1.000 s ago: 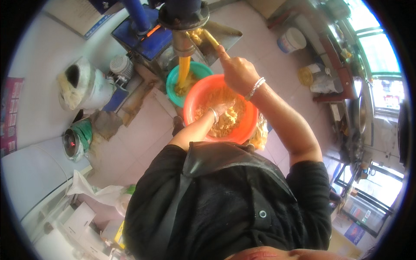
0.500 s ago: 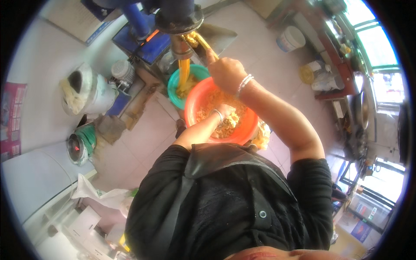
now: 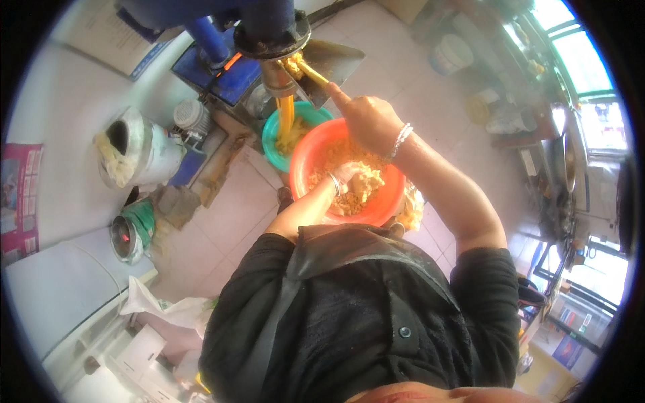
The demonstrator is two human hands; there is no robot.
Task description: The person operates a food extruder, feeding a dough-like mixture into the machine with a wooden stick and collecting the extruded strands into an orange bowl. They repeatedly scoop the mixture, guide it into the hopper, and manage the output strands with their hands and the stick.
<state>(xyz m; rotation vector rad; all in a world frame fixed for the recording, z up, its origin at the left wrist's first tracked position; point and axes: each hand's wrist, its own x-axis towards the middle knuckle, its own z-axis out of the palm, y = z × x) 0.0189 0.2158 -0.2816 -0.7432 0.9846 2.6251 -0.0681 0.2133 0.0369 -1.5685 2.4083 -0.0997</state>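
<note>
My right hand [image 3: 371,122] grips a yellowish stick [image 3: 313,72], its forefinger stretched along it. The stick's far end meets yellow dough [image 3: 293,66] at the opening of a blue machine [image 3: 272,27]. From the machine's metal outlet [image 3: 278,79] a bundle of yellow strands [image 3: 285,114] hangs into a green basin [image 3: 271,138]. In the orange basin [image 3: 301,153] nearer me, my left hand [image 3: 345,176] is closed on a clump of crumbly yellow dough [image 3: 367,183]; its fingertips are partly hidden. More crumbs lie around it in the basin.
At the left stand a white drum [image 3: 151,151] and a grey motor [image 3: 192,115]. A small round stove-like can [image 3: 126,235] with a red glow sits on the floor by the white counter [image 3: 54,289]. A white bucket [image 3: 451,54] and a cluttered bench line the right.
My left hand has risen a little within the orange basin with a clump of dough. My right hand has moved slightly right and down, still on the stick.
</note>
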